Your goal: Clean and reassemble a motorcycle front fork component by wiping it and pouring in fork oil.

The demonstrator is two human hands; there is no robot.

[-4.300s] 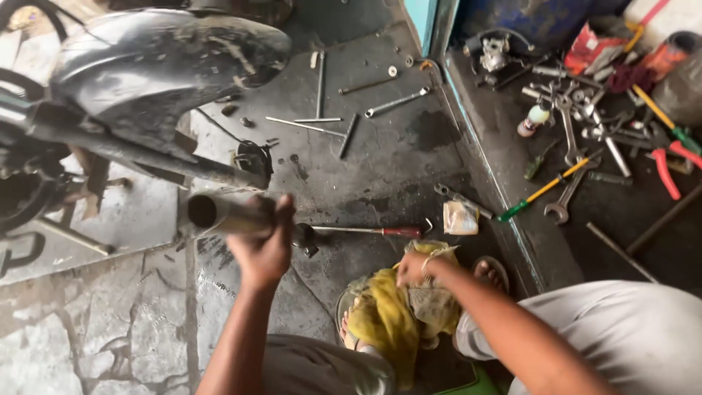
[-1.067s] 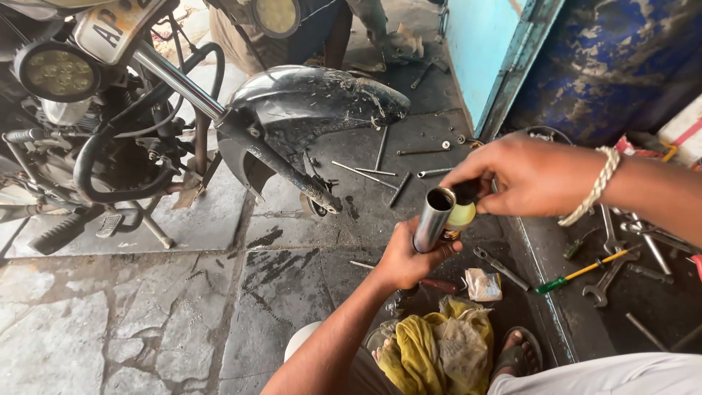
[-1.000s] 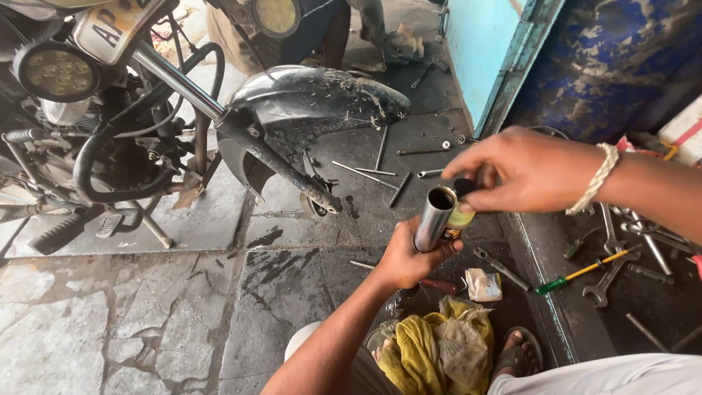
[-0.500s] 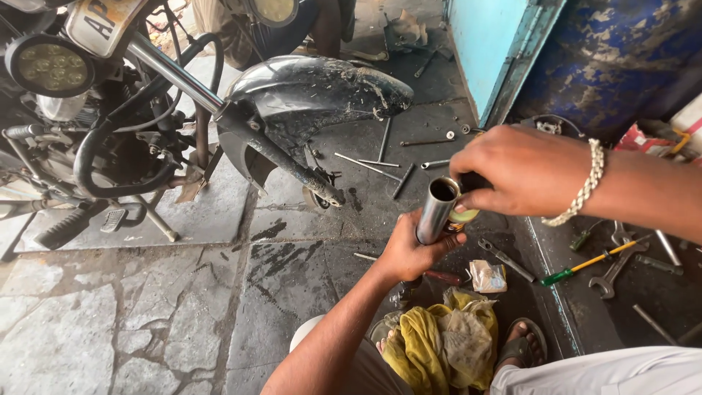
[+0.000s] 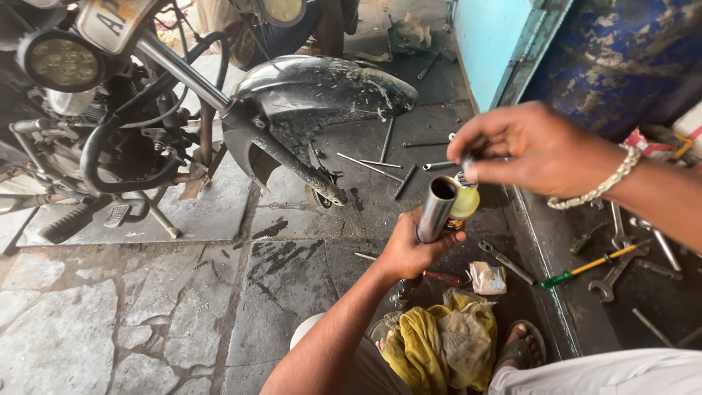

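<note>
Your left hand (image 5: 411, 249) is wrapped around the chrome fork tube (image 5: 436, 210), holding it upright over the floor. Your right hand (image 5: 523, 146) comes in from above, fingers pinching the small yellow bottle (image 5: 466, 202) right beside the tube's open mouth.

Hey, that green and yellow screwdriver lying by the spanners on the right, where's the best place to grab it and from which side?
Take the screwdriver by its green handle end, coming down from above. It lies flat and slanted on the dark floor, the handle is its thickest part, and that end lies farther from the spanner at its yellow end.
</note>
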